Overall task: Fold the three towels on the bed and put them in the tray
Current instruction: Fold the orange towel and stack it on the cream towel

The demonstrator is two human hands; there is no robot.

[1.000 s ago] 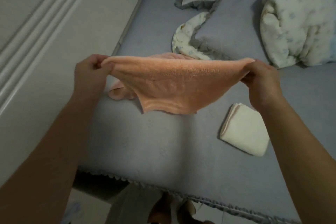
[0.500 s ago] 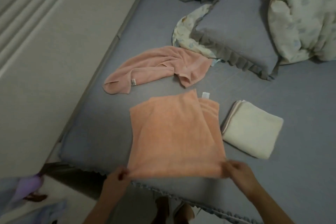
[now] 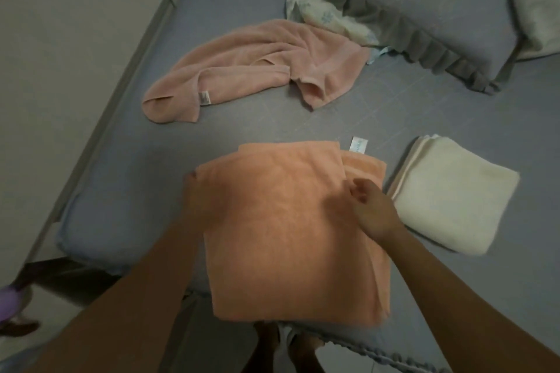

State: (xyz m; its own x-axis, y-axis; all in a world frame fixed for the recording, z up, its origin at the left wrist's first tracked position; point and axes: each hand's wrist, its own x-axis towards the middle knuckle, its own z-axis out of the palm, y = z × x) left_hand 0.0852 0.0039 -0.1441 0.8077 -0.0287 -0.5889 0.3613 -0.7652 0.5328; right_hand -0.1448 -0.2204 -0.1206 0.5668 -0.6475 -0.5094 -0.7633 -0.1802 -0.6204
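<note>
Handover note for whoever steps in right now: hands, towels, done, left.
Left hand: at the left edge of the orange towel, blurred, so its grip is unclear.
Right hand: over the towel's right side, fingers loosely curled, holding nothing.
Orange towel: flat on the bed at the near edge, partly folded, layers offset at the right.
Cream towel: folded, to the right of it.
Pink towel: crumpled, farther back.
Tray: not in view.
Done: cream folded.
Left: finish orange, fold pink, put all three in the tray.
</note>
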